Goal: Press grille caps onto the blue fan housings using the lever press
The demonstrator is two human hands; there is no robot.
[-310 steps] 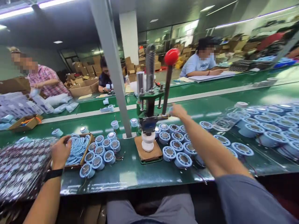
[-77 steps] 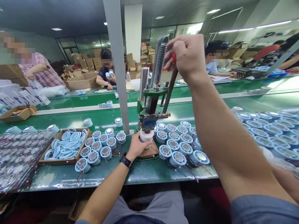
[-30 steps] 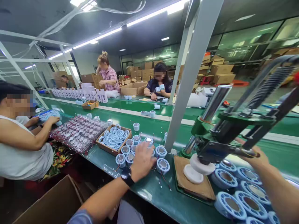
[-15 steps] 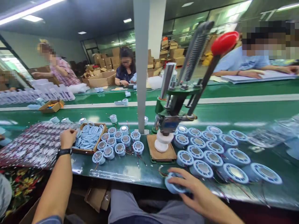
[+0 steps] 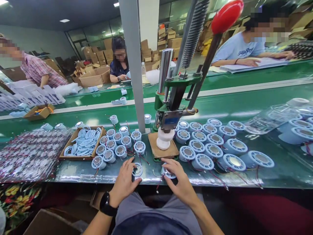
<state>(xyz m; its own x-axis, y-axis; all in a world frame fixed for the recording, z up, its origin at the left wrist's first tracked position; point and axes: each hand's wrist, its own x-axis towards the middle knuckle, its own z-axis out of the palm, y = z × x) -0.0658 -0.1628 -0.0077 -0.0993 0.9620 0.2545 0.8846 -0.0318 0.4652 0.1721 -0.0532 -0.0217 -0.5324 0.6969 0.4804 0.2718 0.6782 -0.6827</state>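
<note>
My left hand (image 5: 126, 176) is closed around a light blue slotted plastic ring (image 5: 137, 170), held just above the table's front edge. To its right, my right hand (image 5: 176, 176) grips a light blue cylindrical housing (image 5: 168, 172), whose thin wires trail leftward; the fingers cover much of it. Behind the hands stands a green hand press (image 5: 171, 117) with a red-knobbed lever (image 5: 227, 16). White round pieces (image 5: 164, 140) sit under its ram on a brown pad (image 5: 156, 156). Several more rings (image 5: 85, 142) fill a cardboard box (image 5: 73, 158) on the left.
Wired blue housings stand in groups left (image 5: 121, 150) and right (image 5: 204, 161) of the press. A plastic-covered stack of metallic parts (image 5: 34, 153) lies far left. A grey post (image 5: 133, 65) rises behind the box. Three people sit or stand across the green conveyor (image 5: 97, 114).
My left hand has moved from the ring box to the table's front edge with a ring. My right hand has shifted slightly left and up, still holding the housing. The view has turned.
</note>
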